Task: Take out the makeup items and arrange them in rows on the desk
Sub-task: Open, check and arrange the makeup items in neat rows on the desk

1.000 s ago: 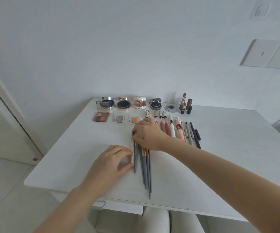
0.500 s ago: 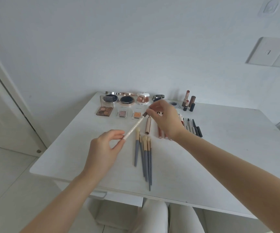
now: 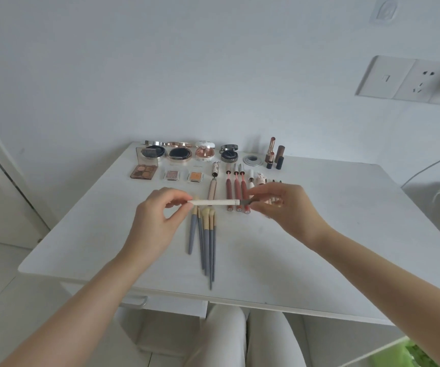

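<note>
A slim white pencil-like makeup item hangs level above the white desk. My left hand pinches its left end and my right hand pinches its dark right tip. Under it lie several grey-handled brushes, side by side and pointing away from me. Behind them is a row of lip tubes and pens, partly hidden by my right hand. Farther back sit small eyeshadow pans, a brown palette, round compacts and upright lipsticks.
The desk stands against a white wall with a socket plate at the right. A cable runs down at the right edge. My legs show under the desk's front edge. A door frame is at the left.
Both hands lifted the white pencil item off the desk beside the brushes. It swung from slanted to level, and my right hand moved right and nearer, gripping its dark tip.
</note>
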